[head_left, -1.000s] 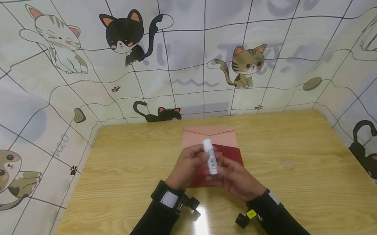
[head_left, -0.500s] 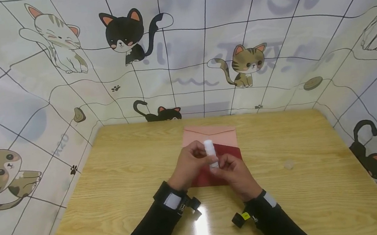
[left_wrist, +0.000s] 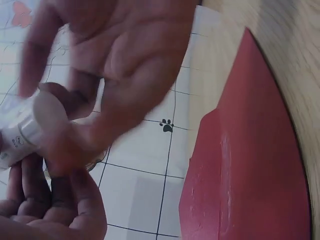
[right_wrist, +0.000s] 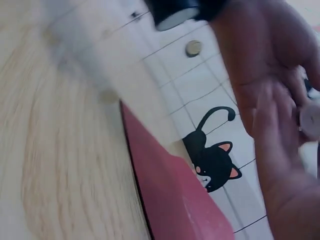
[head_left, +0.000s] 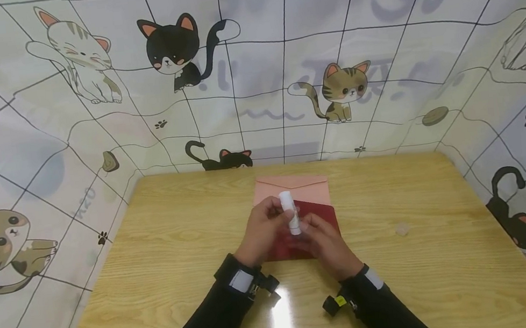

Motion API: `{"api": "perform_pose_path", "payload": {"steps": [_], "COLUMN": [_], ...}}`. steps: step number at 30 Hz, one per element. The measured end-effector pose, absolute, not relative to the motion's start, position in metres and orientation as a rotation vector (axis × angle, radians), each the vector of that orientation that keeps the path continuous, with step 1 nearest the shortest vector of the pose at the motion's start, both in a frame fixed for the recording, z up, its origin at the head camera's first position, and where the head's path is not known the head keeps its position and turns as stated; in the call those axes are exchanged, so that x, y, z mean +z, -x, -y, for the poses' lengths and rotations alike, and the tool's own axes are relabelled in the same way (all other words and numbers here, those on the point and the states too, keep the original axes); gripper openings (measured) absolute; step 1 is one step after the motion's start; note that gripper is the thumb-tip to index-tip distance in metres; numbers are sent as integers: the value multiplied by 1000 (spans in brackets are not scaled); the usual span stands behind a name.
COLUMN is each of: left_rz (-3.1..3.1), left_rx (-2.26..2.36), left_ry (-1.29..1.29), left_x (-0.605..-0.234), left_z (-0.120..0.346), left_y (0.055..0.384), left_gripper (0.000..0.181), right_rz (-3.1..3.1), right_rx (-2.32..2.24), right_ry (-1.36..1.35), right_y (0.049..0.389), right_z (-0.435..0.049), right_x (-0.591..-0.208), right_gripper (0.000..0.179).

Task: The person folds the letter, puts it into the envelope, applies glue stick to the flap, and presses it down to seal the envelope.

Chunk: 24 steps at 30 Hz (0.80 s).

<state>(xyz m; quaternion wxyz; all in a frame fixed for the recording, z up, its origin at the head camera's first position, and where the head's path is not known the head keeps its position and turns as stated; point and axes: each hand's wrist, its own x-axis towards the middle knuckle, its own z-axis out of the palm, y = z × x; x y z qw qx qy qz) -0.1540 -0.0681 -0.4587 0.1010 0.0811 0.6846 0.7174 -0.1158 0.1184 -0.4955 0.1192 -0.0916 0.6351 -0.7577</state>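
A white glue stick (head_left: pixel 289 204) is held up, slightly tilted, over a dark red envelope (head_left: pixel 323 213) on the table. My left hand (head_left: pixel 262 230) grips its tube from the left side. At the lower end, my right hand (head_left: pixel 329 245) pinches the base between thumb and fingers, blurred in the left wrist view. That round end (right_wrist: pixel 311 120) faces the right wrist camera. In the left wrist view, the red envelope (left_wrist: pixel 260 165) shows a shiny streak along a fold. Its middle is hidden by my hands in the head view.
A pink envelope (head_left: pixel 294 182) lies behind the red one, partly covered by it. A small translucent piece (head_left: pixel 402 229) rests on the wooden table (head_left: pixel 182 222) to the right. Cat-print cloth (head_left: pixel 258 78) stands around the back and sides.
My right hand's fingers have shifted at the glue stick's lower end. The printed label seen one second ago has turned from the head camera. The stick has moved slightly left and up since the half-second frame.
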Motion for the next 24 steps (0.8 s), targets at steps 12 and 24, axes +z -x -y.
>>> {"api": "perform_pose_path", "payload": {"steps": [12, 24], "left_rz": [-1917, -1972], "left_rx": [2152, 2172], "left_ry": [-251, -196], "left_x": [-460, -465], "left_z": [70, 61], "left_y": [157, 156], "left_gripper": [11, 18], "right_rz": [-1572, -2092], "right_rx": [-2292, -2222], "right_ry": [305, -73], "right_y": [123, 116], "right_z": [-131, -112], "right_x": [-505, -495], "right_gripper": [11, 29]}}
